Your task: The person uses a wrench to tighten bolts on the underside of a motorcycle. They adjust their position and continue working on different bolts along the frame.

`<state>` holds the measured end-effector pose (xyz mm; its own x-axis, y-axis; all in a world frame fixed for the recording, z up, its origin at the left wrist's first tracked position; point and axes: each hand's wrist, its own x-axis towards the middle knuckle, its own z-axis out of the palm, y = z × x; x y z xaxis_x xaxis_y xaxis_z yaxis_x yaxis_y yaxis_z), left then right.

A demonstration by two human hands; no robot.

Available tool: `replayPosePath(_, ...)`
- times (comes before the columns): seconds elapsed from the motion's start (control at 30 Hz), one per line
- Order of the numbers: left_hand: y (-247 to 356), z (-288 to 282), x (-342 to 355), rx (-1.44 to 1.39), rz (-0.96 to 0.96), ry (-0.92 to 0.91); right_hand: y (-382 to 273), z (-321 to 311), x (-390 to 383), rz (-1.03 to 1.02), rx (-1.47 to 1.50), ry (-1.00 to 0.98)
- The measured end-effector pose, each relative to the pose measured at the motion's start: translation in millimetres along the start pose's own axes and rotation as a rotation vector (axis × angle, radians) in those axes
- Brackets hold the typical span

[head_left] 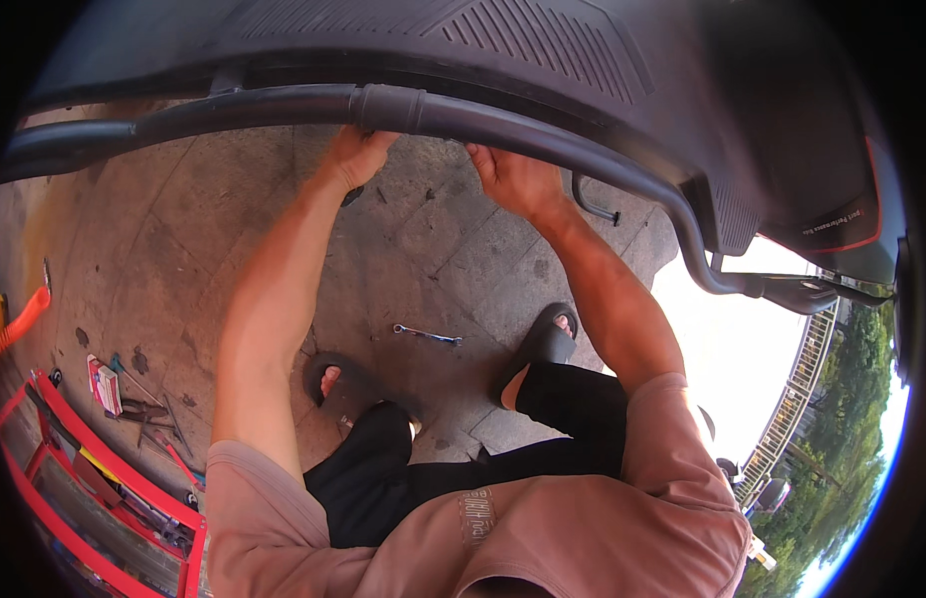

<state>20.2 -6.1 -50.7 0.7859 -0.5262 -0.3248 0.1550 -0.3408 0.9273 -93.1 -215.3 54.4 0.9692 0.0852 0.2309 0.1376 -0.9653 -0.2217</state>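
Both of my arms reach forward beneath a black tubular bar (254,105) along the dark vehicle body with a ribbed plastic panel (543,45). My left hand (358,154) is closed just below the bar's collar, its fingertips partly hidden and what they hold unclear. A small dark round object shows behind its wrist. Right of it, my right hand (513,179) has curled fingers at the bar's underside; what these grip is hidden. A bent black bracket (588,199) hangs to its right. A wrench (426,334) lies on the paving between my sandalled feet.
At lower left stands a red tool cart (59,424), with loose tools (159,419) and a small box (103,384) beside it. An orange hose (24,319) is at the left edge. Paving (234,229) spans beneath me; a railing (792,399) and trees are at right.
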Motion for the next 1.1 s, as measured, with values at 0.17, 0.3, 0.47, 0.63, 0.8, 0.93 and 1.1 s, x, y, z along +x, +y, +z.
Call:
replayPosePath(0.17,15,2,-6,-0.034,0.043,-0.007,6,-4,-1,-0.021,-0.022,0.028)
replayPosePath(0.3,30,-1,-13,-0.015,0.031,-0.039,3,-6,-7,-0.052,0.036,0.111)
replayPosePath(0.47,34,-1,-14,0.007,0.192,0.011,-28,32,-28,0.247,0.257,0.043)
replayPosePath(0.63,36,0,-15,-0.046,0.279,0.050,-84,101,-38,0.560,0.683,0.126)
replayPosePath(0.8,41,-7,-24,-0.075,0.151,0.010,-136,144,-21,0.594,0.961,0.336)
replayPosePath(0.93,40,-8,-21,-0.070,0.181,-0.038,-135,142,-22,0.610,0.988,0.293)
replayPosePath(1.1,33,-6,-17,-0.205,0.125,-0.085,-71,104,-30,0.442,0.656,0.174)
